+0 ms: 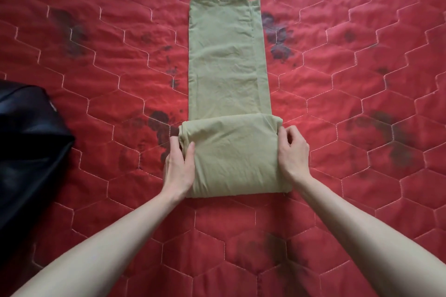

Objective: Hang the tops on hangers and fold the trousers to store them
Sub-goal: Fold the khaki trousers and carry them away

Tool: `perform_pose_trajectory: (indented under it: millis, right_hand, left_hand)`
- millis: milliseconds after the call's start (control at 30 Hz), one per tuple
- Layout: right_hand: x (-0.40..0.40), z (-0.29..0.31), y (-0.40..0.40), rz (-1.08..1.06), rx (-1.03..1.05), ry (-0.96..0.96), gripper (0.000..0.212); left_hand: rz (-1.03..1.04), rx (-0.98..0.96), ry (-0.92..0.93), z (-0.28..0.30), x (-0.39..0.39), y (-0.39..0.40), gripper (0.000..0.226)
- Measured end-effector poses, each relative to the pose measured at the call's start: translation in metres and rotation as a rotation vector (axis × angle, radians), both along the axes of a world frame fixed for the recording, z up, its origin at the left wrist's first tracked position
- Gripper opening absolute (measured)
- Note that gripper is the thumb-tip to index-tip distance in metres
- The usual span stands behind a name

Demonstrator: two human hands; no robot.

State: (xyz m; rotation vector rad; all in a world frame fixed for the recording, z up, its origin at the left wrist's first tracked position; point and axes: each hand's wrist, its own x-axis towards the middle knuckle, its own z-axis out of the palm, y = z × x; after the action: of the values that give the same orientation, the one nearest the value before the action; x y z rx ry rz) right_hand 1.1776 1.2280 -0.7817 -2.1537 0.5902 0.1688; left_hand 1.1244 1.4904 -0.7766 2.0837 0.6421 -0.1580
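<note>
Whole view is a red quilted bedspread (337, 128) — hexagon stitching, dark faded blotches — black fabric (26, 147) at left.

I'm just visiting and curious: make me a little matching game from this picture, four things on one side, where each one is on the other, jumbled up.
Things:
1. trousers
2. left hand
3. right hand
4. black cloth

Places:
A. at the left edge of the view, on the red quilt
B. gripping the right end of the folded part
C. laid out lengthwise in the middle of the quilt
D. gripping the left end of the folded part

Pairs: 1-C, 2-D, 3-B, 4-A
</note>
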Motion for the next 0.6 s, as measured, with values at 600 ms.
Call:
perform_pose_trajectory:
  millis: [600]
  right_hand:
    - [0.023,-0.034,0.021,0.810,-0.563,-0.247,0.071]
  left_hand:
    - [0.075,0.463,0.067,-0.022,0.045,-0.022,0.015]
